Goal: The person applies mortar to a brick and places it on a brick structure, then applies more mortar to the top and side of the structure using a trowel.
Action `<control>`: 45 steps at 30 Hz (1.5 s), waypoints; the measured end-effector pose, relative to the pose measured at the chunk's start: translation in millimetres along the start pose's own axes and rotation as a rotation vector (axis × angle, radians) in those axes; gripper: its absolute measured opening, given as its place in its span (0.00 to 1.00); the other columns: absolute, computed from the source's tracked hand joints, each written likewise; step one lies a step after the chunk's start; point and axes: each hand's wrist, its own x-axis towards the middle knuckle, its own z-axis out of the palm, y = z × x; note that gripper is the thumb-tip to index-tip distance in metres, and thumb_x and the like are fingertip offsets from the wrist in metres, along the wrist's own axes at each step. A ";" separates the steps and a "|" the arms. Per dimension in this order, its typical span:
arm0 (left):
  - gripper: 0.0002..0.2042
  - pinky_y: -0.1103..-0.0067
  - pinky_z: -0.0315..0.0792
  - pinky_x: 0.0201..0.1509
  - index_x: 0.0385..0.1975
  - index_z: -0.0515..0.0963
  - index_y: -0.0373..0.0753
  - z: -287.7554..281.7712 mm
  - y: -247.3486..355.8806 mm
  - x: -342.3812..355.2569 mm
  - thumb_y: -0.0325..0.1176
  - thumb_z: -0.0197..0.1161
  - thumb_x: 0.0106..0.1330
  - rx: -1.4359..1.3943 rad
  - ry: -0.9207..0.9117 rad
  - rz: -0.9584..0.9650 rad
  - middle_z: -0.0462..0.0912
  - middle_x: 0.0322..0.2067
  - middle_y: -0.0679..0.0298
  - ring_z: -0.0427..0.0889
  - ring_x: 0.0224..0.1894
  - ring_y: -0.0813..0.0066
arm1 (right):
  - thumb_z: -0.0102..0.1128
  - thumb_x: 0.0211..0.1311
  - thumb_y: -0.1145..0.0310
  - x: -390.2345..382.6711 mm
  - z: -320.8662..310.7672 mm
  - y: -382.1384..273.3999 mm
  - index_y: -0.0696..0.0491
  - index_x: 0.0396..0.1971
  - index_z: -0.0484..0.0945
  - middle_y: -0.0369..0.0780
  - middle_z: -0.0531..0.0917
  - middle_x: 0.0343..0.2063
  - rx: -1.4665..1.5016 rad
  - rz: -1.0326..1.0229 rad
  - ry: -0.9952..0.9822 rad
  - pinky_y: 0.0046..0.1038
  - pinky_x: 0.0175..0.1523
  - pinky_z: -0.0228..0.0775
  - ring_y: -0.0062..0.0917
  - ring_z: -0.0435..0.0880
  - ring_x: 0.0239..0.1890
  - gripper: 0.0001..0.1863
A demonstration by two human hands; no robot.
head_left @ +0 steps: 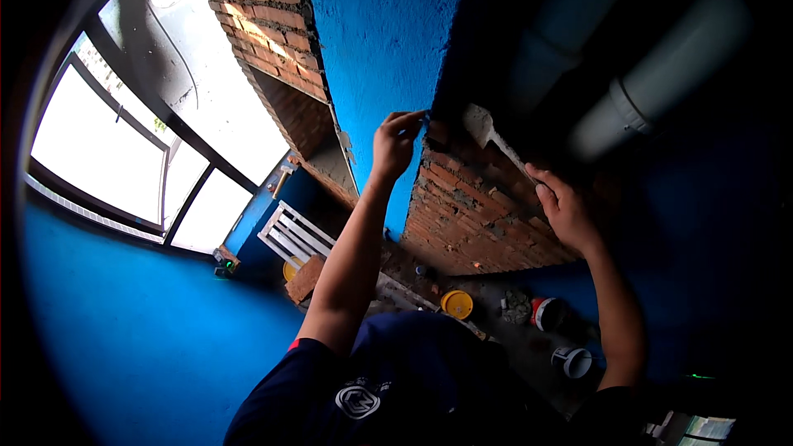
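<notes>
My left hand [395, 140] is raised to the edge of the blue plastered column [376, 25], its fingers pinched at the corner on something too small to make out. My right hand [562, 206] grips the handle of a trowel [477, 122], whose mortar-smeared blade is tilted up beside exposed brickwork [462, 206], just right of my left hand.
Pale pipes [657, 58] run in shadow at upper right. Left are windows [95, 136] and a brick opening [273, 8]. Below lie a white slatted frame [293, 231], a loose brick [304, 279], a yellow bucket [457, 303] and other buckets [572, 362].
</notes>
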 end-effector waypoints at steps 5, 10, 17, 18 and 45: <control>0.08 0.75 0.73 0.36 0.28 0.80 0.35 7.3 -7.5 9.0 0.32 0.67 0.53 0.030 0.001 -0.137 0.79 0.30 0.58 0.80 0.33 0.63 | 0.43 0.70 0.68 1.8 -1.2 4.4 0.55 0.57 0.68 0.41 0.76 0.50 -0.038 -0.092 0.034 0.25 0.55 0.65 0.28 0.74 0.52 0.18; 0.10 0.73 0.71 0.36 0.26 0.80 0.36 7.8 -11.1 12.1 0.34 0.70 0.49 0.159 0.008 -0.066 0.78 0.27 0.58 0.78 0.32 0.64 | 0.41 0.71 0.65 4.2 -24.0 -21.8 0.47 0.59 0.68 0.32 0.68 0.18 0.071 0.125 -0.014 0.22 0.28 0.62 0.16 0.64 0.20 0.19; 0.10 0.71 0.72 0.36 0.24 0.78 0.35 15.8 -4.4 11.9 0.32 0.71 0.45 0.140 0.030 -0.090 0.78 0.27 0.57 0.78 0.32 0.59 | 0.43 0.70 0.65 -0.3 -6.2 7.6 0.48 0.59 0.68 0.32 0.74 0.25 -0.062 -0.050 0.091 0.20 0.30 0.63 0.14 0.65 0.21 0.19; 0.10 0.70 0.72 0.36 0.24 0.78 0.35 16.3 -6.5 12.7 0.32 0.72 0.44 0.160 0.044 -0.067 0.77 0.27 0.57 0.78 0.32 0.59 | 0.43 0.70 0.65 0.9 2.4 18.7 0.49 0.59 0.68 0.32 0.75 0.28 -0.062 -0.107 0.085 0.20 0.31 0.63 0.14 0.65 0.22 0.19; 0.09 0.72 0.73 0.33 0.23 0.78 0.36 14.6 -7.3 18.3 0.31 0.71 0.45 0.205 0.034 -0.049 0.78 0.27 0.57 0.79 0.30 0.59 | 0.45 0.69 0.67 13.7 -17.2 -11.9 0.51 0.56 0.70 0.38 0.76 0.45 0.012 0.203 -0.029 0.22 0.49 0.65 0.24 0.74 0.45 0.17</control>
